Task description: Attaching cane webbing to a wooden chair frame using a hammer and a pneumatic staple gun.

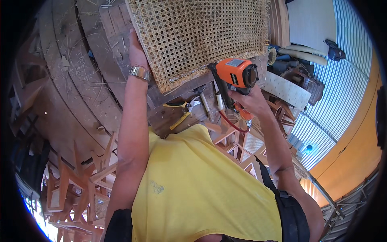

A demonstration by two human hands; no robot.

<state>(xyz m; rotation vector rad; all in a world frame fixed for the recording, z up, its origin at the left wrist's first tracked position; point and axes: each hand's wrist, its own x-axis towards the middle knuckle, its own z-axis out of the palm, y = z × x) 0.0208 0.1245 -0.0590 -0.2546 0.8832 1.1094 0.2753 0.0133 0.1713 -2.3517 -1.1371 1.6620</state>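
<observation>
On the left, the person's left hand [138, 52] lies against the left edge of the woven cane panel [201, 36] in the upper middle of the frame. Part of this hand is hidden by the panel's edge, so one cannot tell whether its fingers close on the panel or only brace it; a metal wristwatch [140, 73] sits below it.

The panel fills the upper centre, tilted, its near corner pointing toward the lower left. Its near edge climbs from that corner toward the right, while its left edge leans up and leftward out of view. The top is cut off, so its long axis cannot be judged.

Below the near edge, snips with yellow handles [181, 117] and a hammer [205, 103] lie on the workbench [114, 60].

Right of centre, the nail gun [238, 74] meets the panel's near edge in the view, its nose to the left and its rounded cap to the right, that body axis running nearly level across the frame. Whether the nose touches the cane is unclear. The right hand [254, 103] is wrapped round its handle, well apart from the left hand and the nearer to the panel's right part.
</observation>
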